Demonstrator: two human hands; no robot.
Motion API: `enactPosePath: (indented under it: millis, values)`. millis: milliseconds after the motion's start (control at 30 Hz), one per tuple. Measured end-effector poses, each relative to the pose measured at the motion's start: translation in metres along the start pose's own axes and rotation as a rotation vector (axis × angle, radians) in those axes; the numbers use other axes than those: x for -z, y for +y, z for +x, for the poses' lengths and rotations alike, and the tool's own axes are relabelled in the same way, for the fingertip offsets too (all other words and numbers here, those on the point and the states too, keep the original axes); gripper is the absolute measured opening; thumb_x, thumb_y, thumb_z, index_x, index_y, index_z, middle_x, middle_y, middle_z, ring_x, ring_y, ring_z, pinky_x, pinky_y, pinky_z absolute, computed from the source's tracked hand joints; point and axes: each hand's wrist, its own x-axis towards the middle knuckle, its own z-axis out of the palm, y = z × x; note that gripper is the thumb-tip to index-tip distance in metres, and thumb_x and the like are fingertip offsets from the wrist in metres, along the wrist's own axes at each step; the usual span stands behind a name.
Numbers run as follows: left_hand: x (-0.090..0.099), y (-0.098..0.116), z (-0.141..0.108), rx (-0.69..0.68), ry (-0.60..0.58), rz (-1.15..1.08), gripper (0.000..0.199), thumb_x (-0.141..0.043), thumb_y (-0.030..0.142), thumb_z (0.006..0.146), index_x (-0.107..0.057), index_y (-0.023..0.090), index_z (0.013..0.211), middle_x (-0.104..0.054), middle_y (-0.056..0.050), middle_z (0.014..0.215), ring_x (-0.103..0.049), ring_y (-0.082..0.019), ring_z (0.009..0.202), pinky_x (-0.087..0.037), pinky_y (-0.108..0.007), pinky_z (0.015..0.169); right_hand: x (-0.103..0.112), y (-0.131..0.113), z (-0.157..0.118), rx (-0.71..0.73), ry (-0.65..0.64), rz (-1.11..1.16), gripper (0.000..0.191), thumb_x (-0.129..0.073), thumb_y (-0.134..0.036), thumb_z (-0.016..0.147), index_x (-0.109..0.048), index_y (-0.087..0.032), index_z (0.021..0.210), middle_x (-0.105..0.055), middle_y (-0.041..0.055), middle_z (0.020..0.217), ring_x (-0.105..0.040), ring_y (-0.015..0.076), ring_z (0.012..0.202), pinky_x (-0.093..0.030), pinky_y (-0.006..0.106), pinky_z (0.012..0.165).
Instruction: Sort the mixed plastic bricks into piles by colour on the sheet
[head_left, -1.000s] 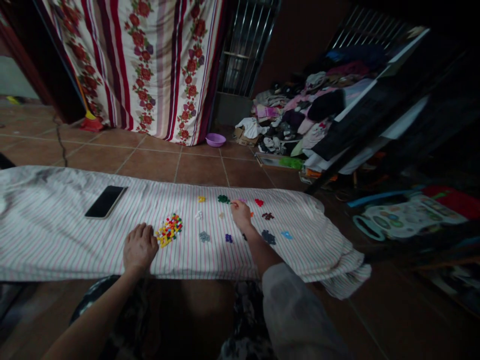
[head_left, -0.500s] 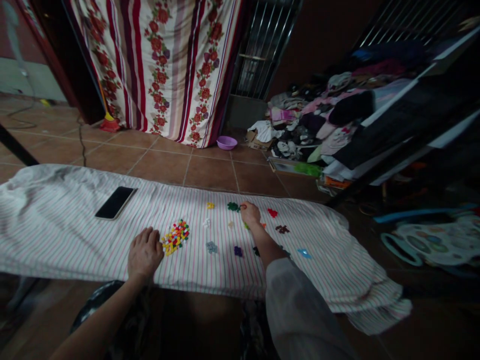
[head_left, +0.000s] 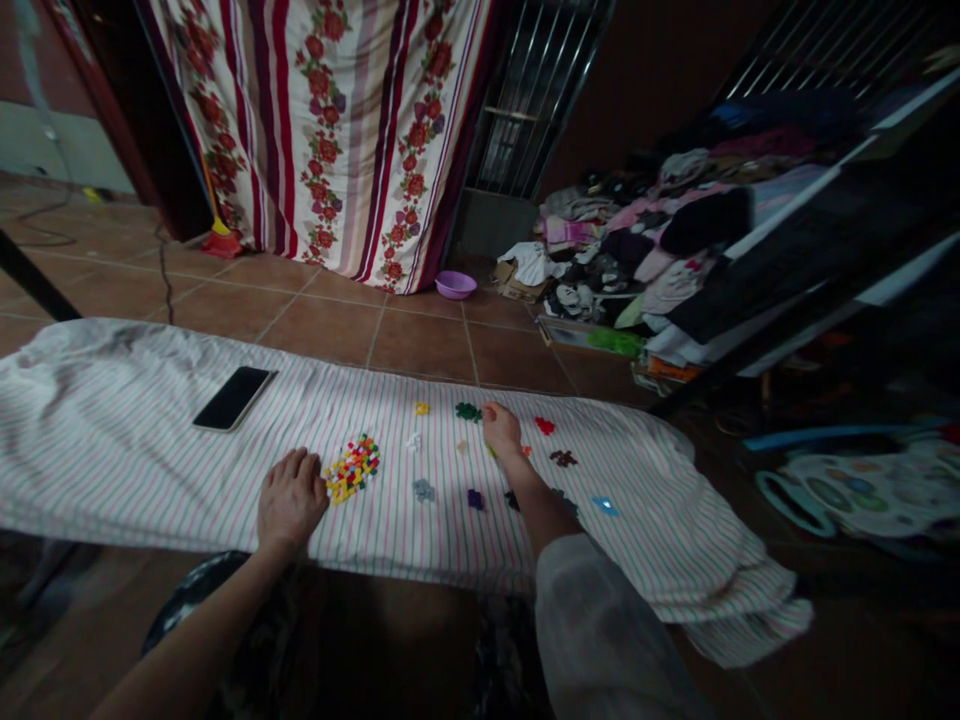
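Left hand [head_left: 292, 498] lay palm-down, fingers loosely apart, mixed pile [head_left: 352, 468] at its 2 o'clock. Green pile [head_left: 469, 411] sat at 10 o'clock of right hand [head_left: 502, 430]; couldn't tell if fingers pinched anything. Forearm [head_left: 541, 508] half-hid dark pile [head_left: 568, 503], 4 o'clock.

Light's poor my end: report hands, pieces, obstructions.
Left hand palm down beside mixed-colour pile. Right hand by dark green pieces, grip unclear. Right forearm partly hides dark grey pieces.
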Motion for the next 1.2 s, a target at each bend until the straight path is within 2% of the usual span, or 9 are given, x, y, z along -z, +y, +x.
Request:
enactPosePath:
  millis: [100, 200, 367, 467, 633, 767, 867, 1067, 1200]
  values:
    - [0.001, 0.000, 0.000, 0.012, -0.003, -0.007, 0.031, -0.047, 0.022, 0.083, -0.062, 0.015, 0.109, -0.063, -0.015, 0.122, -0.055, -0.029, 0.116, -0.042, -0.043, 0.098, -0.001, -0.016, -0.018, 0.065, 0.039, 0.145, 0.032, -0.045, -0.015, 0.084, -0.070, -0.016, 0.103, -0.072, 0.0103, 0.101, -0.065, 0.0192, 0.093, -0.048, 0.028, 0.086]
    - [0.001, 0.000, 0.000, -0.001, 0.001, -0.010, 0.030, -0.046, 0.022, 0.084, -0.062, 0.014, 0.109, -0.063, -0.015, 0.121, -0.055, -0.029, 0.116, -0.042, -0.043, 0.098, -0.009, -0.040, -0.051, 0.210, 0.025, 0.326, 0.030, -0.047, -0.017, 0.081, -0.071, -0.017, 0.099, -0.070, 0.0083, 0.095, -0.065, 0.0181, 0.087, -0.051, 0.029, 0.081]
    - [0.001, -0.001, -0.001, -0.003, 0.018, -0.002, 0.030, -0.046, 0.021, 0.083, -0.063, 0.014, 0.108, -0.063, -0.014, 0.121, -0.055, -0.029, 0.115, -0.043, -0.043, 0.098, -0.035, -0.083, -0.120, 0.395, -0.203, 0.530, 0.025, -0.052, -0.019, 0.081, -0.070, -0.019, 0.099, -0.068, 0.0055, 0.095, -0.064, 0.0141, 0.076, -0.052, 0.026, 0.074]
    - [0.000, -0.001, -0.002, -0.010, 0.032, -0.011, 0.031, -0.045, 0.020, 0.083, -0.063, 0.013, 0.108, -0.064, -0.015, 0.120, -0.055, -0.029, 0.115, -0.042, -0.043, 0.099, -0.050, -0.099, -0.156, 0.400, -0.285, 0.526, 0.025, -0.054, -0.016, 0.080, -0.068, -0.020, 0.100, -0.067, 0.0034, 0.091, -0.063, 0.0134, 0.075, -0.052, 0.026, 0.074]
    - [0.000, -0.001, -0.003, -0.014, 0.038, -0.066, 0.033, -0.041, 0.023, 0.087, -0.062, 0.011, 0.109, -0.063, -0.017, 0.120, -0.055, -0.029, 0.117, -0.041, -0.045, 0.100, -0.069, -0.109, -0.196, 0.328, -0.250, 0.457, 0.029, -0.057, -0.017, 0.079, -0.064, -0.019, 0.107, -0.066, 0.0040, 0.090, -0.062, 0.0161, 0.080, -0.052, 0.029, 0.078]
    - [0.003, -0.002, -0.002, -0.077, -0.014, -0.086, 0.034, -0.036, 0.026, 0.090, -0.064, 0.013, 0.103, -0.064, -0.017, 0.120, -0.053, -0.031, 0.121, -0.038, -0.050, 0.102, -0.077, -0.108, -0.203, 0.305, -0.155, 0.435, 0.026, -0.055, -0.020, 0.081, -0.064, -0.016, 0.105, -0.066, 0.0063, 0.089, -0.063, 0.0173, 0.080, -0.052, 0.031, 0.081]
    - [0.002, -0.005, -0.005, -0.114, -0.055, -0.056, 0.043, -0.032, 0.033, 0.093, -0.063, 0.010, 0.111, -0.060, -0.020, 0.127, -0.048, -0.034, 0.127, -0.037, -0.052, 0.104, -0.081, -0.108, -0.197, 0.248, -0.127, 0.434, 0.023, -0.055, -0.021, 0.080, -0.064, -0.017, 0.100, -0.067, 0.0051, 0.085, -0.064, 0.0159, 0.074, -0.053, 0.029, 0.078]
    - [-0.015, -0.013, -0.026, -0.165, -0.114, -0.056, 0.073, -0.030, 0.057, 0.091, -0.046, 0.002, 0.136, -0.045, -0.023, 0.144, -0.032, -0.034, 0.141, -0.027, -0.051, 0.114, -0.081, -0.111, -0.191, 0.020, -0.272, 0.592, 0.026, -0.046, -0.023, 0.084, -0.061, -0.015, 0.104, -0.069, 0.0052, 0.087, -0.068, 0.0137, 0.064, -0.053, 0.022, 0.055]
    - [-0.020, -0.013, -0.034, -0.165, -0.126, -0.045, 0.078, -0.032, 0.062, 0.089, -0.044, 0.003, 0.139, -0.041, -0.023, 0.147, -0.026, -0.033, 0.144, -0.023, -0.051, 0.116, -0.076, -0.115, -0.193, -0.031, -0.297, 0.666, 0.025, -0.044, -0.023, 0.085, -0.061, -0.015, 0.102, -0.070, 0.0034, 0.077, -0.069, 0.0142, 0.061, -0.054, 0.021, 0.053]
